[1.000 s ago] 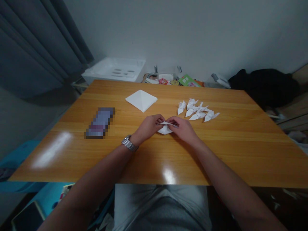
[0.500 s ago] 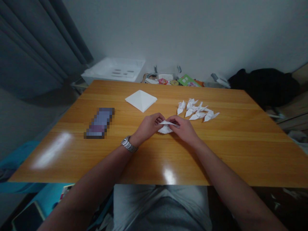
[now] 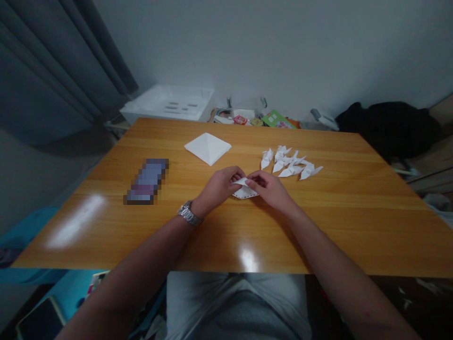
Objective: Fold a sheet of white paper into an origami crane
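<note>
Both my hands meet at the middle of a wooden table (image 3: 318, 226). My left hand (image 3: 220, 186), with a metal watch (image 3: 190, 213) on its wrist, pinches the left side of a small folded white paper (image 3: 244, 191). My right hand (image 3: 269, 189) pinches the same paper from the right, fingertips pressed on its top edge. The paper rests on or just above the tabletop. Several finished white paper cranes (image 3: 290, 164) lie in a cluster just beyond my right hand.
A stack of square white paper (image 3: 208, 147) lies farther back, left of centre. A blurred-out rectangular object (image 3: 146, 181) sits at the left. Behind the table are a white tray (image 3: 170, 103), colourful clutter (image 3: 258, 119) and a black bundle (image 3: 389, 125). Grey curtains hang at left.
My right fingers have slid leftward along the paper's top edge toward my left hand, and the paper now lies flatter. The arms have otherwise stayed in place.
</note>
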A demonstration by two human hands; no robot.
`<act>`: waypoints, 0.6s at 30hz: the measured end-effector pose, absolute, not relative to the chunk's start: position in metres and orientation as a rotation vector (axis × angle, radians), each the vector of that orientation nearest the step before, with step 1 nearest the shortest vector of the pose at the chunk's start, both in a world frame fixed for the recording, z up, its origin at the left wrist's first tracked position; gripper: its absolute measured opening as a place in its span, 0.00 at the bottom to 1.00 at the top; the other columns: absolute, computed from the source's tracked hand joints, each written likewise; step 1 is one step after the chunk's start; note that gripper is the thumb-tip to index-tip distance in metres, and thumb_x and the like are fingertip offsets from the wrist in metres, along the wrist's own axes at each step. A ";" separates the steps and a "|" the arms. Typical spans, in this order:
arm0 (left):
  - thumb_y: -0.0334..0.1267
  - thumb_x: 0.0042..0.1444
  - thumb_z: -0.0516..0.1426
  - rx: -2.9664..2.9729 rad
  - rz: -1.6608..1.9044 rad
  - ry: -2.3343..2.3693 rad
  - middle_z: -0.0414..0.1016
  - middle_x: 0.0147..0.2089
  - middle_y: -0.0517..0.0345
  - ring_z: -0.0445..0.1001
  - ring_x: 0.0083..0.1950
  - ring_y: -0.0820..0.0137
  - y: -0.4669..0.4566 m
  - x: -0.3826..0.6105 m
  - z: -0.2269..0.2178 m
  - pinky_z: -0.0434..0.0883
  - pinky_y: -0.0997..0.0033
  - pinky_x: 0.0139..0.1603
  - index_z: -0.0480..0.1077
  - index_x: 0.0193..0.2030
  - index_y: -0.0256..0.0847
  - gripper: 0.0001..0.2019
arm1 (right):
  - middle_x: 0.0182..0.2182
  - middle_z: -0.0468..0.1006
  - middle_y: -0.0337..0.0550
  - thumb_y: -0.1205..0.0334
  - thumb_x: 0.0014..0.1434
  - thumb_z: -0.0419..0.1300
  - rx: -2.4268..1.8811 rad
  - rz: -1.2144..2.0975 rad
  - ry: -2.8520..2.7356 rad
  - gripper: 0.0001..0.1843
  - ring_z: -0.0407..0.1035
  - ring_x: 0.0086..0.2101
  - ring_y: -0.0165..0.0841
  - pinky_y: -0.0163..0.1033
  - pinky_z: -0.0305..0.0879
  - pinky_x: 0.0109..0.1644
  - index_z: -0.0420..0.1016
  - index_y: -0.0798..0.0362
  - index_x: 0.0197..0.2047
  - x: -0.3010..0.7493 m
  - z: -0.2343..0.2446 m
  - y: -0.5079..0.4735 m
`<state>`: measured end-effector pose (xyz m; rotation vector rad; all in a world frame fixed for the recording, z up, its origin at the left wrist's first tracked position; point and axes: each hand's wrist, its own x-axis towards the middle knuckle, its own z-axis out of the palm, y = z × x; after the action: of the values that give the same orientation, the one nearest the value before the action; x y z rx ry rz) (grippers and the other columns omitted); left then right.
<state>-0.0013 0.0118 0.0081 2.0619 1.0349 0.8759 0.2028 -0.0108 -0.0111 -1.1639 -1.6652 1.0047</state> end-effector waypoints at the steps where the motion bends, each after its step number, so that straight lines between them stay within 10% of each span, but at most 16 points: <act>1: 0.27 0.54 0.61 2.068 0.871 1.023 0.80 0.40 0.55 0.76 0.40 0.69 0.012 -0.002 0.008 0.70 0.71 0.41 0.75 0.44 0.38 0.10 | 0.37 0.81 0.44 0.49 0.63 0.65 -1.169 1.020 -1.668 0.13 0.75 0.37 0.37 0.42 0.70 0.41 0.77 0.51 0.42 0.203 -0.012 -0.010; 18: 0.49 0.64 0.60 2.140 0.797 0.892 0.79 0.44 0.53 0.76 0.44 0.66 0.009 -0.007 0.016 0.71 0.67 0.46 0.72 0.47 0.40 0.15 | 0.37 0.83 0.44 0.48 0.62 0.66 -1.207 0.995 -1.691 0.15 0.75 0.37 0.37 0.42 0.70 0.42 0.79 0.51 0.41 0.205 -0.009 -0.011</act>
<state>-0.0068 0.0094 0.0157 2.1395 0.8924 0.7972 0.2049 -0.0110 -0.0090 -1.2073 -1.6907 0.9947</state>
